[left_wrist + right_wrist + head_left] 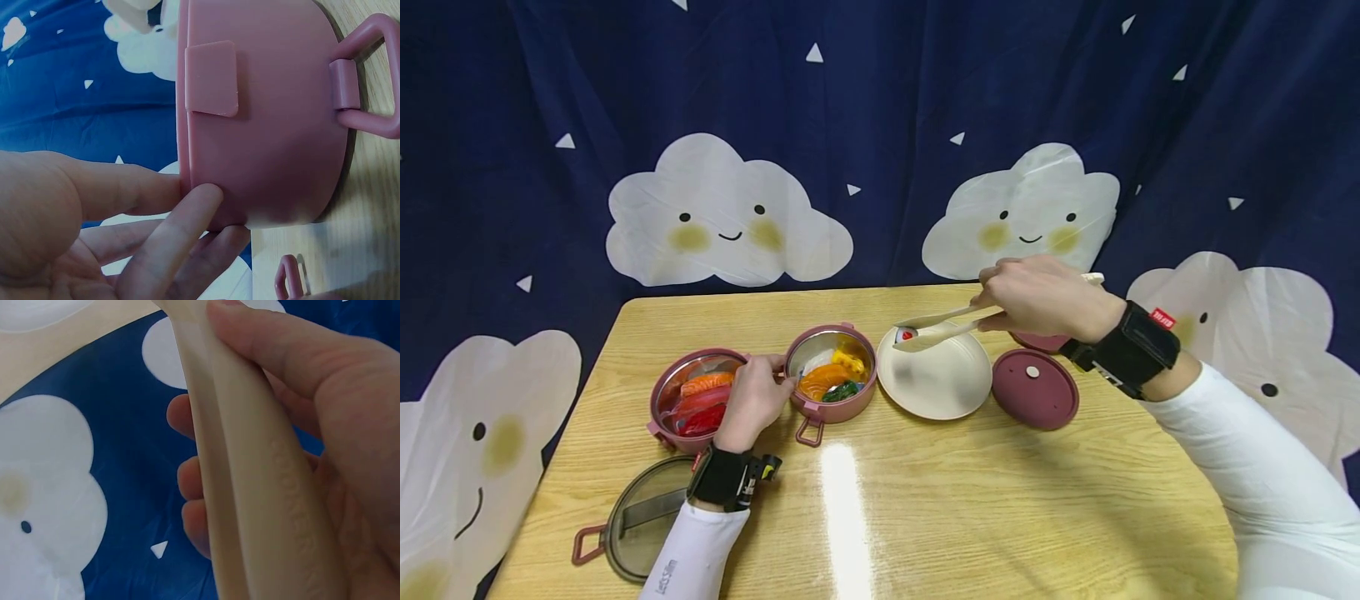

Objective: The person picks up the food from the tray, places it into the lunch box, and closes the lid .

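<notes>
At the left side of the middle pink pot, my left hand pinches the rim; in the left wrist view, fingertips lie on the outer wall. Inside that pot are an orange slice, a yellow piece and a dark green piece. My right hand holds cream tongs, squeezed along their arms in the right wrist view. Between the tong tips is a small white piece with a red centre, over the left part of a cream plate.
Left of the middle pot stands a pink pot with orange and red pieces. A glass lid lies in front of it. Right of the plate is a dark pink lid, with another pink item partly hidden behind my right hand.
</notes>
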A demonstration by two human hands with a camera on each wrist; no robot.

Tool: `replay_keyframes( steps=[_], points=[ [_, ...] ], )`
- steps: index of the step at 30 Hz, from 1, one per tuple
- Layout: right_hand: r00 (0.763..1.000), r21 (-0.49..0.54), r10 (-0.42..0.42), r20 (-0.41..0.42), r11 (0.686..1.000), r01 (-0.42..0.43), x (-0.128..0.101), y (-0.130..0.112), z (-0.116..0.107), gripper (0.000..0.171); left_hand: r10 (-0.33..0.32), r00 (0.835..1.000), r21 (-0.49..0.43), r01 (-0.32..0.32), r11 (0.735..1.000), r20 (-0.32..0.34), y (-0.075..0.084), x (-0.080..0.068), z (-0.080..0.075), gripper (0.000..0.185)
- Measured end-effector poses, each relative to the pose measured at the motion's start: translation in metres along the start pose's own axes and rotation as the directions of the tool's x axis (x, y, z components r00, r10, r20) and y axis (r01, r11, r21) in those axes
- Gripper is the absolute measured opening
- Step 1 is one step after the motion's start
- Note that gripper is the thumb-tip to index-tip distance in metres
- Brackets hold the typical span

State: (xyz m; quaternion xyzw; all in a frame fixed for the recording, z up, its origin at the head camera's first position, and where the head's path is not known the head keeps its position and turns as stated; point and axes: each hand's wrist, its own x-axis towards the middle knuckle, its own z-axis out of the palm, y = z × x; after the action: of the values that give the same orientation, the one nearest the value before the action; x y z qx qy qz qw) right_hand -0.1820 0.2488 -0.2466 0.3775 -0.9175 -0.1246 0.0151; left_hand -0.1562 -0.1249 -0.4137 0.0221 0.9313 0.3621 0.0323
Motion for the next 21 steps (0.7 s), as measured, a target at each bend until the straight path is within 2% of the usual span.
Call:
replay_keyframes(
  steps=[11,21],
  points=[
    [0.998,0.01,-0.054,-0.02,0.999,0.054,0.028,-0.019,-0.005,0.018,0.001,1.0,-0.001,-0.001,1.0,-0.004,-0.001,0.0,0.001,0.037],
    [0.995,0.009,-0.103,-0.018,0.995,0.103,0.05,-0.029,0.0,0.018,0.004,1.0,-0.007,-0.004,1.0,-0.002,0.0,0.0,0.0,0.036]
  ],
)
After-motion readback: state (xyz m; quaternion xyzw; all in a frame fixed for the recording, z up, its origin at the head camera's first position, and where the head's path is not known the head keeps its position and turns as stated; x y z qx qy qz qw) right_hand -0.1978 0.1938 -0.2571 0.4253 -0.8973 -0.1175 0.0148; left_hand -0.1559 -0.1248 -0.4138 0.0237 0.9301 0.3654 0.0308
